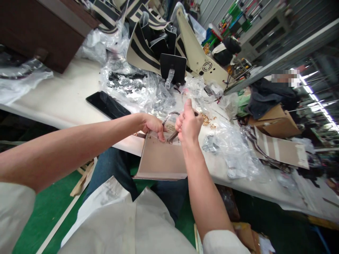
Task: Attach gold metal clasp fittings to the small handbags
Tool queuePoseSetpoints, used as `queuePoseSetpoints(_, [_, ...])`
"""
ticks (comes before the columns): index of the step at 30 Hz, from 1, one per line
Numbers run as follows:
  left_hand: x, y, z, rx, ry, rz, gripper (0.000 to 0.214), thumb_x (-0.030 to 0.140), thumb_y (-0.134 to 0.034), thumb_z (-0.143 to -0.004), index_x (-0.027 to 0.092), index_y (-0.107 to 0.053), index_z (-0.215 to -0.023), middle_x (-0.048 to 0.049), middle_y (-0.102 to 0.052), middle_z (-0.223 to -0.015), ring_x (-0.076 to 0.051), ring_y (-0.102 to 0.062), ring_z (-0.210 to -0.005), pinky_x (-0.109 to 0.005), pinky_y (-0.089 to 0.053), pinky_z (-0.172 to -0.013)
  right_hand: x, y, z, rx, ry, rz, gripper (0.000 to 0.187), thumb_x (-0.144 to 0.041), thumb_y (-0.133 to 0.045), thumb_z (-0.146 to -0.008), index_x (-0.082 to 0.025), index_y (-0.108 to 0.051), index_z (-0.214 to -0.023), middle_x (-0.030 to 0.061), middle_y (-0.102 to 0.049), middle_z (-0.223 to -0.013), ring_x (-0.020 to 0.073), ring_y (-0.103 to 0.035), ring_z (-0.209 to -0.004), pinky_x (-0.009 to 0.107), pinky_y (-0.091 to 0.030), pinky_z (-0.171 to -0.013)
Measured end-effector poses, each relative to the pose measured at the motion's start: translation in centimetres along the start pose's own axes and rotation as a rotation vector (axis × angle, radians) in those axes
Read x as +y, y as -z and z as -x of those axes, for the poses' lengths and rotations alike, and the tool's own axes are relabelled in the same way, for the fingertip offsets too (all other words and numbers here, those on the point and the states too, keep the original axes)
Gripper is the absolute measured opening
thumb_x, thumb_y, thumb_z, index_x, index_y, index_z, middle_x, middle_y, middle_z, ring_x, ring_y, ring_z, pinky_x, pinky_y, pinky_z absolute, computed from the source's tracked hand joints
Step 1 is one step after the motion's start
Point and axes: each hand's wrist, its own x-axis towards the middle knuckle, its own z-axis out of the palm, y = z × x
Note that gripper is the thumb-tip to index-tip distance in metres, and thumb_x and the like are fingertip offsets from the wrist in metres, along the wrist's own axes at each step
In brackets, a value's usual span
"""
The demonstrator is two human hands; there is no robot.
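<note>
The panel (161, 160) lay across the table's (125, 144) near edge, over the lap. At its 11 o'clock, the left hand (153, 126) had closed on the top edge, thumb pressed flat; at 1 o'clock, the right hand (189, 122) was fisted round a tool (173, 136) angled toward 8 o'clock. Good work here probably called for firm support beneath, short controlled pressure, and the thumb clear of the tip.
</note>
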Motion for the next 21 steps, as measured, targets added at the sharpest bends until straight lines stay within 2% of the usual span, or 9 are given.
queuePoseSetpoints(3, [-0.1,0.1,-0.2,-0.003,0.029,0.012,0.042,0.019,-0.093,-0.068,0.019,-0.084,-0.108,-0.0074,-0.088,-0.095,-0.029,-0.085,-0.086,-0.041,-0.073,-0.084,-0.5,0.5,3.1,0.092,0.145,-0.008,0.073,-0.078,-0.069,-0.102,-0.028,-0.033,-0.063,-0.0081,-0.027,-0.052,0.0099,-0.03,-0.038,0.029,-0.025,-0.035])
queuePoseSetpoints(5, [-0.1,0.1,-0.3,0.016,0.033,0.029,0.043,0.018,-0.094,-0.067,0.018,-0.083,-0.109,-0.0068,-0.088,-0.096,-0.028,-0.085,-0.084,-0.04,-0.073,-0.082,-0.6,0.8,4.8,0.121,0.186,0.039,0.072,-0.08,-0.067,-0.103,-0.028,-0.036,-0.064,-0.0065,-0.03,-0.053,0.0117,-0.036,-0.041,0.029,-0.029,-0.037])
queuePoseSetpoints(8, [0.0,0.0,-0.3,0.053,0.043,0.027,0.047,0.017,-0.094,-0.065,0.018,-0.083,-0.111,-0.0065,-0.088,-0.093,-0.028,-0.085,-0.084,-0.038,-0.073,-0.08,-0.2,0.9,6.9,0.12,0.195,0.131,0.071,-0.083,-0.063,-0.103,-0.028,-0.04,-0.065,-0.0029,-0.038,-0.055,0.0158,-0.048,-0.047,0.031,-0.034,-0.04])
queuePoseSetpoints(11, [0.3,-0.1,-0.2,0.059,0.081,-0.016,0.052,0.018,-0.095,-0.064,0.019,-0.082,-0.114,-0.007,-0.087,-0.091,-0.03,-0.086,-0.085,-0.04,-0.073,-0.082,0.3,0.8,7.7,0.135,0.162,0.128,0.071,-0.084,-0.067,-0.1,-0.028,-0.042,-0.065,-0.0015,-0.042,-0.057,0.0172,-0.052,-0.05,0.03,-0.033,-0.041])
queuePoseSetpoints(13, [0.4,-0.2,0.0,0.065,0.081,-0.03,0.053,0.019,-0.097,-0.064,0.019,-0.082,-0.115,-0.0068,-0.087,-0.092,-0.03,-0.086,-0.087,-0.04,-0.073,-0.084,0.3,1.0,7.1,0.15,0.143,0.059,0.072,-0.083,-0.07,-0.098,-0.027,-0.041,-0.064,-0.0027,-0.04,-0.057,0.0156,-0.048,-0.048,0.029,-0.032,-0.041])
queuePoseSetpoints(18, [0.9,-0.3,0.5,0.009,0.065,-0.012,0.049,0.023,-0.098,-0.065,0.019,-0.084,-0.111,-0.0098,-0.088,-0.099,-0.034,-0.086,-0.096,-0.041,-0.073,-0.085,-1.4,2.9,4.4,0.218,0.206,-0.169,0.08,-0.083,-0.065,-0.102,-0.027,-0.025,-0.061,-0.0076,-0.02,-0.053,0.0105,-0.022,-0.04,0.029,-0.022,-0.037])
queuePoseSetpoints(21, [1.1,-0.3,0.6,0.007,0.074,-0.008,0.047,0.023,-0.098,-0.066,0.017,-0.085,-0.111,-0.0118,-0.088,-0.1,-0.035,-0.086,-0.096,-0.042,-0.074,-0.084,-1.8,3.8,4.0,0.232,0.237,-0.179,0.079,-0.081,-0.065,-0.102,-0.027,-0.025,-0.061,-0.0078,-0.019,-0.054,0.0102,-0.021,-0.04,0.029,-0.021,-0.037])
